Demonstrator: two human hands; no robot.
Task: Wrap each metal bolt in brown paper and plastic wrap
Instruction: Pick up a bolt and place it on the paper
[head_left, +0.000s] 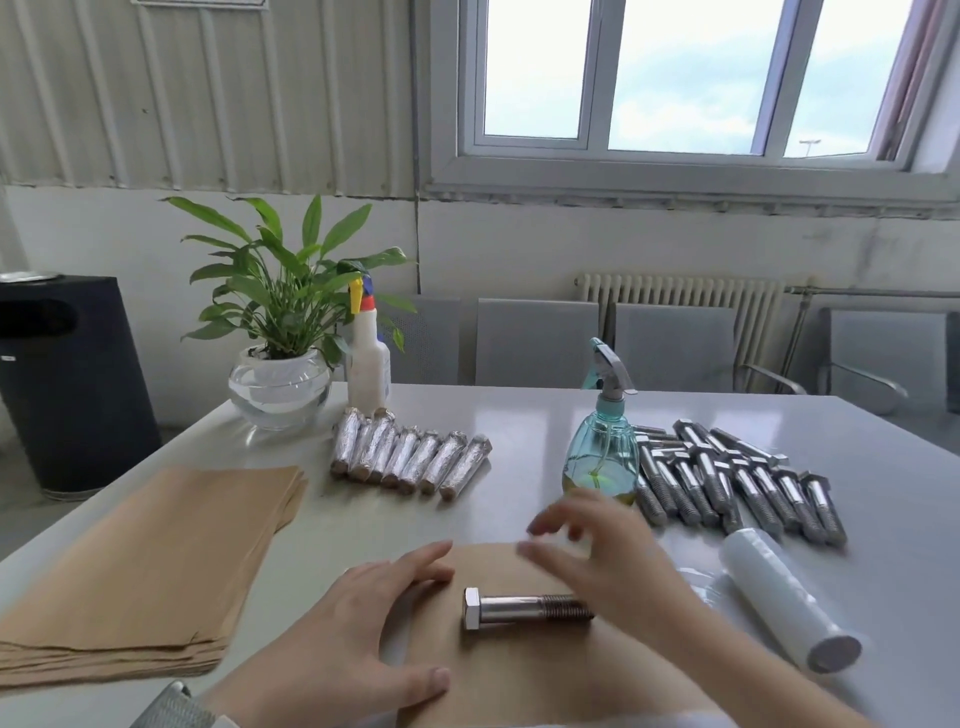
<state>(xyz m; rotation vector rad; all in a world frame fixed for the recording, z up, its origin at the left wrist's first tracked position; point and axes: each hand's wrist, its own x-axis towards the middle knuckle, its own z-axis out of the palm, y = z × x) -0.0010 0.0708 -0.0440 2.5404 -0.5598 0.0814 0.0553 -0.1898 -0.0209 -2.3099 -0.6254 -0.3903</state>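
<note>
My left hand (358, 629) lies flat w/ fingers straight, palm down on the left edge of a brown paper sheet (519, 670) – nothing gripped. My right hand (597, 561) hovers above the sheet's far right part, fingers spread and loose, blurred, holding nothing; can't tell if it touches the paper.

Between both hands, just below my right palm, 1 bare bolt (524, 609) lies on the sheet, hex head toward my left hand, threaded end under my right wrist.

Right of my right hand: plastic wrap roll (784, 597) lying on the table (519, 410), a loose bit of film by its near side. Just past my right fingertips stands a teal spray bottle (602, 447) w/ yellowish liquid at the bottom. Beyond and right of it – a pile of unwrapped bolts (737, 483), lying roughly parallel.

Left of my left hand, a stack of brown paper (150, 566). Farther out from that hand, a row of wrapped bolts (410, 457), shiny film over brown ends, side by side and touching. Behind them a white squeeze bottle (369, 364) w/ red and yellow cap, and a potted plant (280, 332) in a clear glass bowl.

Off the table far left: a dark bin (67, 384). Grey chairs (535, 343) past the far edge, radiator (680, 296) and window (675, 78) behind.
</note>
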